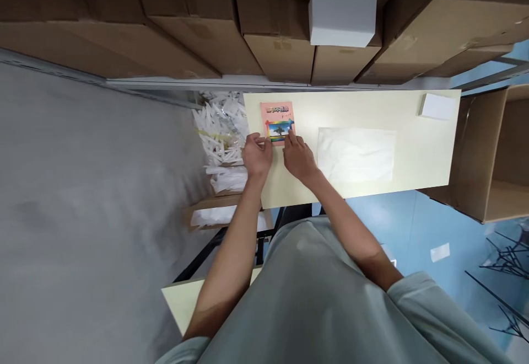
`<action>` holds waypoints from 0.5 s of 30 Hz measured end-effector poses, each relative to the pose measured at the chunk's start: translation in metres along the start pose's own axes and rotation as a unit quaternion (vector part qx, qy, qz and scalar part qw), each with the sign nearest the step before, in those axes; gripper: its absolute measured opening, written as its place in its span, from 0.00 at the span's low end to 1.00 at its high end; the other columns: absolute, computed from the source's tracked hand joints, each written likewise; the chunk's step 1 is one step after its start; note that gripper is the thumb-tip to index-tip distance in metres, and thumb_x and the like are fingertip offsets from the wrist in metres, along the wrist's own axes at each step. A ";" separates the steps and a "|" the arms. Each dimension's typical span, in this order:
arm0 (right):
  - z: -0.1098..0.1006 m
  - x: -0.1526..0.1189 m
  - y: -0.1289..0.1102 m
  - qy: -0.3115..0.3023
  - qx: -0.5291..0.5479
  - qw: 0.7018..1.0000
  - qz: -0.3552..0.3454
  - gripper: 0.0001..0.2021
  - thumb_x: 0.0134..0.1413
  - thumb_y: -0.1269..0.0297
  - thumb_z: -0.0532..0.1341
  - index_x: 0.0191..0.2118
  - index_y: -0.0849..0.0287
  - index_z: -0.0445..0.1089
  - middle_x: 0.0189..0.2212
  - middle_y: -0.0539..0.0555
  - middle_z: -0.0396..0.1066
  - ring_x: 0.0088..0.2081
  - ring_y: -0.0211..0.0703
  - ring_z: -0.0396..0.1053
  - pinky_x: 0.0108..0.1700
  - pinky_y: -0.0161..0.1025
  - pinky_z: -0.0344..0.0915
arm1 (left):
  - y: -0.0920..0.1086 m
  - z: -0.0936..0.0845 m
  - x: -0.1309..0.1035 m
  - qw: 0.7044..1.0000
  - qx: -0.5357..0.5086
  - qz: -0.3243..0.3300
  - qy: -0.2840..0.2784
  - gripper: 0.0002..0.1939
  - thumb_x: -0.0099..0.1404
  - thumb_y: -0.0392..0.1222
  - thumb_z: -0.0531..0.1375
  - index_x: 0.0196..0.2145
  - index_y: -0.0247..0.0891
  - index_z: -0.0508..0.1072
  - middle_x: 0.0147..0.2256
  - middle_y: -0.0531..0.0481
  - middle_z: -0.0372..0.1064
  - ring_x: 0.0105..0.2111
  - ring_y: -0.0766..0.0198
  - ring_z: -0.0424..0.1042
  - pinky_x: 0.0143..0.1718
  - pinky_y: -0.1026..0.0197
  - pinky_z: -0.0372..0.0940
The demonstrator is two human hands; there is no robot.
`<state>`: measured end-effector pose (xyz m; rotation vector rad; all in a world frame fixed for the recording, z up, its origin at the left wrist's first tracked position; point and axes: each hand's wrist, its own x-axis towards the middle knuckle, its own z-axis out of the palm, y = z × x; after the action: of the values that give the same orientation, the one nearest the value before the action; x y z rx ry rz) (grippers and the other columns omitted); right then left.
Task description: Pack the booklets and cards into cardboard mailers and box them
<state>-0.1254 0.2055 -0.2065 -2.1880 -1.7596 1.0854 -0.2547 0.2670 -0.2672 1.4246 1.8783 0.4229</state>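
A small pink booklet (278,111) with a tree picture lies near the left end of the pale yellow table (297,185). My left hand (258,155) is at its lower left corner, fingers bent together; what they pinch, if anything, is too small to make out. My right hand (298,157) touches the booklet's lower right part with its fingertips, the fingers curled. To the right of my right hand, a flat white sheet or bag (356,154) lies on the table.
A white stack (437,106) sits at the table's right end, beside an open cardboard box (475,154). Cardboard boxes (281,58) and a white box (343,15) line the shelf beyond. White plastic scraps (223,127) lie left of the table.
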 end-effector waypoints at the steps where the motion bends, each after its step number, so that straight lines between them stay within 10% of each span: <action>1: 0.007 0.004 -0.003 0.007 0.004 1.000 0.017 0.29 0.72 0.75 0.53 0.76 0.70 0.60 0.78 0.73 0.56 0.73 0.66 0.63 0.72 0.63 0.68 | 0.001 0.001 0.008 1.000 -0.009 -0.018 -0.017 0.12 0.67 0.43 0.65 0.47 0.38 0.78 0.39 0.45 0.80 0.38 0.55 0.79 0.49 0.54 0.72; 8: 0.010 0.011 0.036 0.074 0.157 0.985 0.023 0.25 0.76 0.69 0.53 0.73 0.61 0.65 0.74 0.66 0.66 0.70 0.57 0.70 0.69 0.56 0.74 | 0.020 -0.010 0.021 0.986 -0.132 0.032 -0.096 0.10 0.65 0.45 0.66 0.30 0.38 0.77 0.27 0.53 0.71 0.30 0.63 0.69 0.35 0.62 0.65; 15: -0.039 -0.047 0.096 0.206 0.335 0.915 0.092 0.24 0.76 0.48 0.60 0.68 0.53 0.71 0.53 0.59 0.83 0.50 0.51 0.82 0.51 0.47 0.81 | 0.063 -0.009 -0.057 0.961 -0.153 0.063 -0.221 0.20 0.71 0.60 0.65 0.43 0.39 0.82 0.35 0.48 0.78 0.36 0.59 0.76 0.39 0.61 0.70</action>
<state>-0.0284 0.1460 -0.2064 -1.9560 -0.8453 0.9690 -0.2108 0.2362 -0.2005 1.3026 1.3080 0.3965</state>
